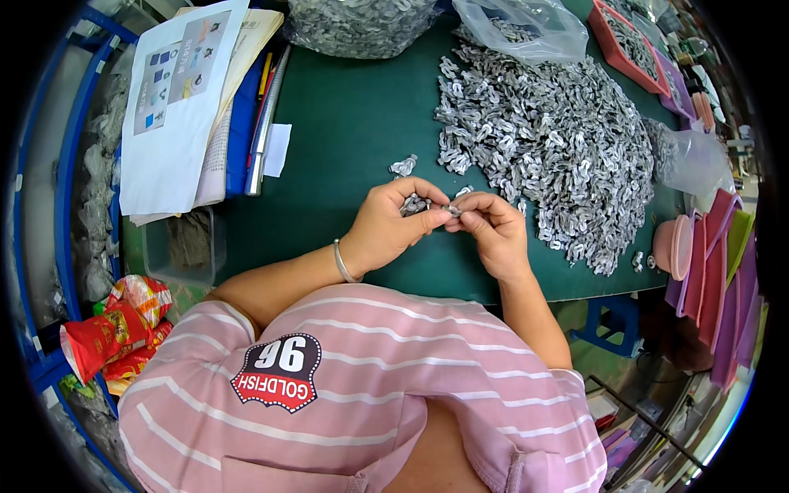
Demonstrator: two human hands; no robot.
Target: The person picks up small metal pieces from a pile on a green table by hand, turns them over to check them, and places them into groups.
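Observation:
Over the near part of the green table, my left hand and my right hand meet fingertip to fingertip. Between their thumbs and forefingers is a small grey metal piece, partly hidden by the fingers. More small metal pieces are tucked in the curl of my left hand. Beyond that hand a few loose pieces lie on the table. Just past my right hand spreads a large heap of silvery looped metal pieces. A bracelet circles my left wrist.
A clear bag of metal parts and an opened plastic bag stand at the back. Papers and pens lie left, above a clear tub. A red tray, pink cup and blue stool are right.

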